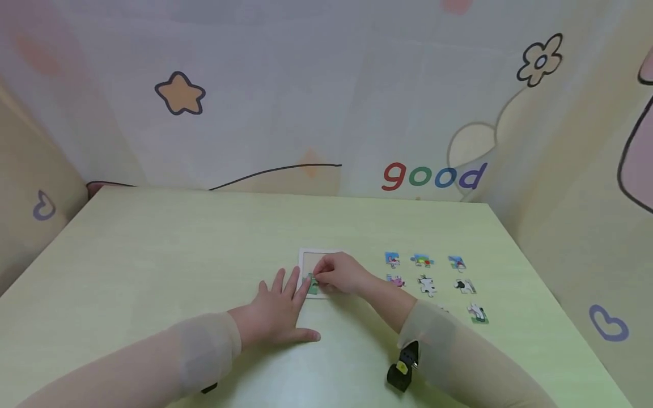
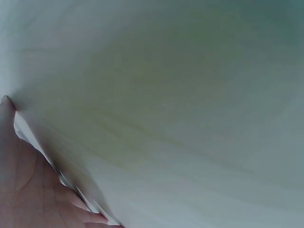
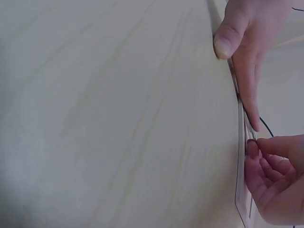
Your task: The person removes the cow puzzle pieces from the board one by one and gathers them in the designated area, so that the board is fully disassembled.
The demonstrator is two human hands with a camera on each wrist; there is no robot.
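A small white-rimmed puzzle frame [image 1: 300,262] lies on the table, with a green jigsaw piece [image 1: 313,288] in its lower left corner. My left hand [image 1: 275,311] lies flat with fingers spread, one fingertip touching the frame's left side by that piece. Thumb and index finger of my right hand [image 1: 344,273] pinch at the green piece's upper right edge; the hand covers much of the frame's right part. In the right wrist view, the right fingertips [image 3: 253,146] meet just above the frame's edge. The left wrist view shows only part of the left palm [image 2: 33,190].
To the right, several loose jigsaw pieces lie in rough rows, among them a blue-topped piece [image 1: 392,259], a white piece [image 1: 427,285] and a green-edged piece [image 1: 478,313]. My right forearm partly covers some. A printed cloth [image 1: 265,102] stands behind the pale green table [image 1: 153,249].
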